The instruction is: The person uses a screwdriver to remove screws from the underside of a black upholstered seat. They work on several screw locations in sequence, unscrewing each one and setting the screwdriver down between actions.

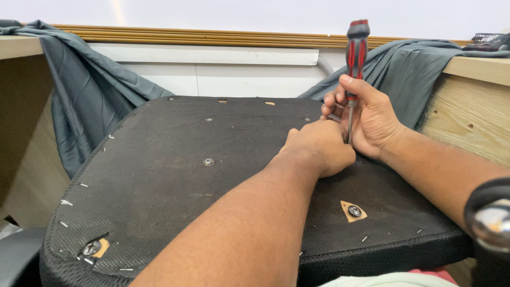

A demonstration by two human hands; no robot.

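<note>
Setting: an upturned black chair seat (175, 175), its fabric-covered underside facing up, lies between two pale wooden desk sides, with a white wall panel at the far side.
Right hand: the right hand (369, 119) is closed in a fist-like grip on the screwdriver, thumb up along the handle, at the far right part of the seat.
Screwdriver: a red and black screwdriver (356, 50) stands upright, handle up, its metal shaft running down between the two hands; the tip is hidden behind the left hand.
Left hand: the left hand (319, 149) is curled shut, knuckles up, resting on the seat just beside the shaft and touching the right hand; whether it holds anything cannot be told.
Screws: one screw (208, 161) sits near the seat's middle; another (354, 211) shows in a cut patch at the near right; a third (91, 247) at the near left corner.
Staples: small silver staples (66, 202) dot the left edge.
Cloth: grey cloth (90, 90) is draped over both desks, left and right.
Near right: a shiny round metal object (491, 226) sits at the picture's edge.
</note>
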